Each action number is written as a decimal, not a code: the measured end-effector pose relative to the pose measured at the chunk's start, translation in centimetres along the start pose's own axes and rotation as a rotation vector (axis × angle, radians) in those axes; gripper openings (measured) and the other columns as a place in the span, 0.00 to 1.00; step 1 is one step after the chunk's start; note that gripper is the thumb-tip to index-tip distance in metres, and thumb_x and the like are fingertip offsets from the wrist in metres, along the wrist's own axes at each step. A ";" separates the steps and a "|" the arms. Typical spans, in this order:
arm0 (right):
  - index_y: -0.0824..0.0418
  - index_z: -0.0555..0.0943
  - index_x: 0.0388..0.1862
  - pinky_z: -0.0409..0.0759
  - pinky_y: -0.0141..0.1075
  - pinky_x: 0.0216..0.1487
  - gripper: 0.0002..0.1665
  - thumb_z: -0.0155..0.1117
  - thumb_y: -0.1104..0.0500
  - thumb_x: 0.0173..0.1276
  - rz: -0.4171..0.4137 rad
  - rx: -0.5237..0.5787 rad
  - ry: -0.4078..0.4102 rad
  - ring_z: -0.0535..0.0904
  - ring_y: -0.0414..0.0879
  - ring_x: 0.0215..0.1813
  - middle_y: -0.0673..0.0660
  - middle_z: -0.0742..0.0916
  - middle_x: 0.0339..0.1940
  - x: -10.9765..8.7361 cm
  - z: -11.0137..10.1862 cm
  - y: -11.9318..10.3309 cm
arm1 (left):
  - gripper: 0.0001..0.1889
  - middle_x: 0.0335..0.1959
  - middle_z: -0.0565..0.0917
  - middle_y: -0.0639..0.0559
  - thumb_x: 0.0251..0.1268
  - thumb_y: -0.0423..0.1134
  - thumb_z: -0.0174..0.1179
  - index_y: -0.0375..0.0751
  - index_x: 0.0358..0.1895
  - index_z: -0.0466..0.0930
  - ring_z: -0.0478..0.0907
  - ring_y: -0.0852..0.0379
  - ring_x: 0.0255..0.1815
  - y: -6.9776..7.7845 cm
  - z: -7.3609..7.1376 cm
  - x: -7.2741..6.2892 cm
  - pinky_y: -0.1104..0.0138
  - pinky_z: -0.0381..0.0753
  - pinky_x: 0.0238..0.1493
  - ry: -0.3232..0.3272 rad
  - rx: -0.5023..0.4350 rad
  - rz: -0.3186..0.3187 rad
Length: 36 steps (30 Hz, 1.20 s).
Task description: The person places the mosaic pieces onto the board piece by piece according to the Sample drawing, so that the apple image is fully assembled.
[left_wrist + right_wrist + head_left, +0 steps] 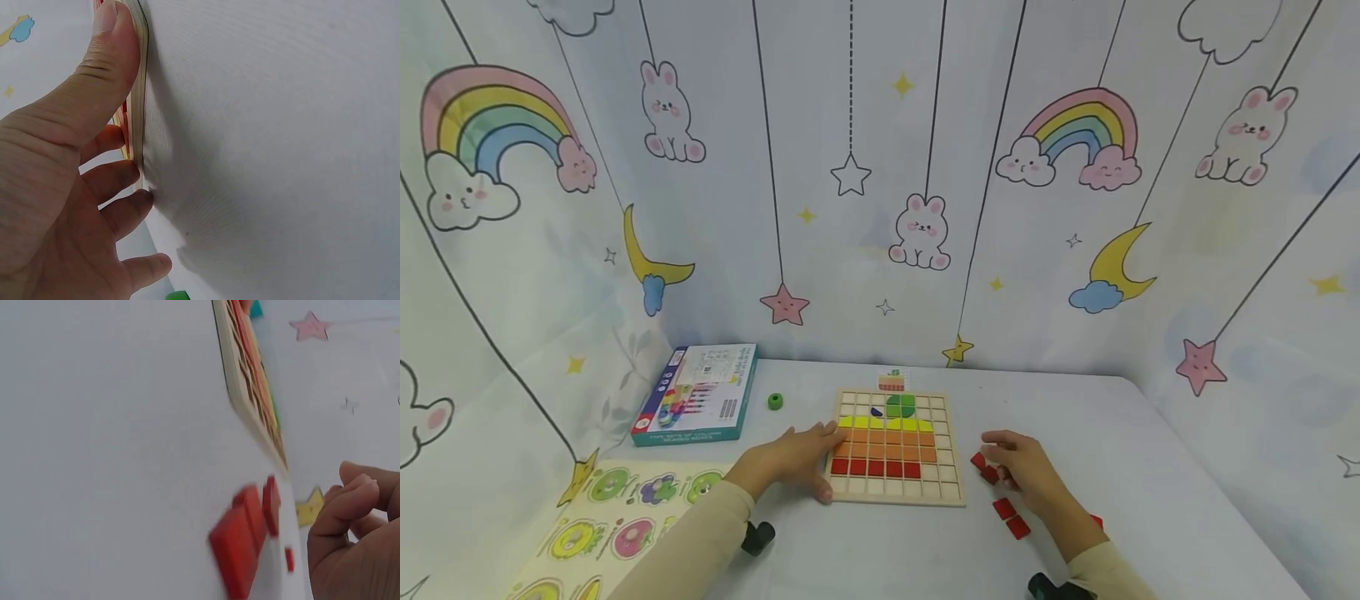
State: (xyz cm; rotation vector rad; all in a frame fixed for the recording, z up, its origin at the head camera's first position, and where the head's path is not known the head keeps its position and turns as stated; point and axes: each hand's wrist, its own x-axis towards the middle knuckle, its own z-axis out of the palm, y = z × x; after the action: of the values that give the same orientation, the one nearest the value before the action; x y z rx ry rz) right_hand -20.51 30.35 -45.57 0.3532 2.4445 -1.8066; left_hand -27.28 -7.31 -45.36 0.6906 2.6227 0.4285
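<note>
A wooden grid board [898, 502] lies on the table, with rows of red, orange and yellow tiles and a green shape near its top. My left hand [793, 460] rests at the board's left side. Its thumb [115, 50] touches the board's edge in the left wrist view, the other fingers spread along that side. My right hand [1024, 468] hovers right of the board over loose red tiles [1004, 508]. In the right wrist view its fingers [340, 519] are loosely bent, with nothing visible between them; red tiles [236, 547] lie below and apart.
A picture card [892, 380] lies behind the board. At the back left are a flat box [700, 392] and a green ring-shaped piece [775, 401]. A printed yellow sheet [625, 492] lies under the left forearm. A patterned curtain [865, 275] surrounds the table.
</note>
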 end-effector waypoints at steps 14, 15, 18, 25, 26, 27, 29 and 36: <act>0.65 0.82 0.60 0.76 0.33 0.30 0.22 0.69 0.63 0.66 0.037 -0.229 0.024 0.76 0.49 0.37 0.59 0.82 0.40 -0.7 -1.0 2.4 | 0.54 0.82 0.60 0.51 0.44 0.57 0.80 0.56 0.79 0.63 0.52 0.46 0.83 0.1 0.0 -0.1 0.37 0.48 0.78 -0.008 -0.008 0.002; 0.65 0.82 0.60 0.78 0.35 0.33 0.23 0.69 0.63 0.66 0.034 -0.252 0.027 0.76 0.50 0.41 0.59 0.82 0.43 -0.8 -0.9 2.3 | 0.54 0.82 0.60 0.51 0.44 0.57 0.80 0.56 0.79 0.63 0.52 0.46 0.83 0.1 0.0 -0.1 0.36 0.48 0.78 -0.006 -0.007 0.005; 0.65 0.83 0.59 0.80 0.36 0.37 0.22 0.70 0.62 0.66 0.016 -0.311 0.034 0.76 0.51 0.44 0.59 0.81 0.43 -1.0 -0.7 2.1 | 0.54 0.82 0.60 0.51 0.45 0.57 0.80 0.56 0.79 0.63 0.52 0.46 0.83 0.1 -0.1 -0.1 0.36 0.49 0.78 -0.005 -0.006 0.005; 0.64 0.80 0.47 0.79 0.36 0.33 0.13 0.70 0.64 0.64 -0.024 -0.337 0.062 0.77 0.49 0.36 0.57 0.82 0.35 -1.0 -0.6 2.1 | 0.54 0.81 0.61 0.51 0.44 0.57 0.80 0.55 0.79 0.64 0.53 0.46 0.83 0.3 -0.2 -0.3 0.36 0.50 0.78 -0.003 -0.021 0.002; 0.64 0.78 0.46 0.80 0.36 0.32 0.13 0.69 0.64 0.65 -0.023 -0.330 0.065 0.77 0.49 0.35 0.57 0.82 0.35 -1.1 -0.7 2.2 | 0.54 0.81 0.61 0.51 0.43 0.57 0.80 0.55 0.79 0.64 0.53 0.46 0.83 0.3 -0.1 -0.3 0.36 0.50 0.78 -0.003 -0.022 0.001; 0.64 0.77 0.47 0.80 0.36 0.32 0.14 0.69 0.63 0.66 -0.023 -0.314 0.067 0.78 0.48 0.35 0.57 0.82 0.35 -1.1 -0.8 2.2 | 0.54 0.81 0.61 0.51 0.43 0.57 0.80 0.55 0.79 0.64 0.53 0.46 0.83 0.3 -0.1 -0.3 0.36 0.50 0.78 -0.002 -0.018 0.002; 0.65 0.76 0.51 0.81 0.36 0.32 0.14 0.66 0.63 0.69 -0.025 -0.238 0.061 0.78 0.49 0.33 0.59 0.82 0.36 -1.1 -1.0 2.2 | 0.54 0.81 0.61 0.51 0.43 0.57 0.80 0.55 0.79 0.64 0.53 0.46 0.83 0.3 -0.1 -0.3 0.36 0.50 0.77 0.000 -0.013 0.001; 0.69 0.75 0.66 0.87 0.31 0.44 0.24 0.63 0.62 0.74 0.013 0.244 0.056 0.83 0.46 0.41 0.57 0.86 0.46 -0.6 -2.0 1.7 | 0.54 0.81 0.61 0.50 0.43 0.57 0.80 0.54 0.78 0.64 0.53 0.46 0.83 0.2 -0.2 -0.2 0.36 0.50 0.78 0.003 -0.004 0.005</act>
State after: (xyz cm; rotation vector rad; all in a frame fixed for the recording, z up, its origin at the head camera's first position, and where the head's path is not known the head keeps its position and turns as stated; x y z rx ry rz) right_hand -19.37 32.67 -46.38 0.4402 2.2520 -2.1221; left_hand -27.14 -7.28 -45.10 0.6956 2.6233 0.4366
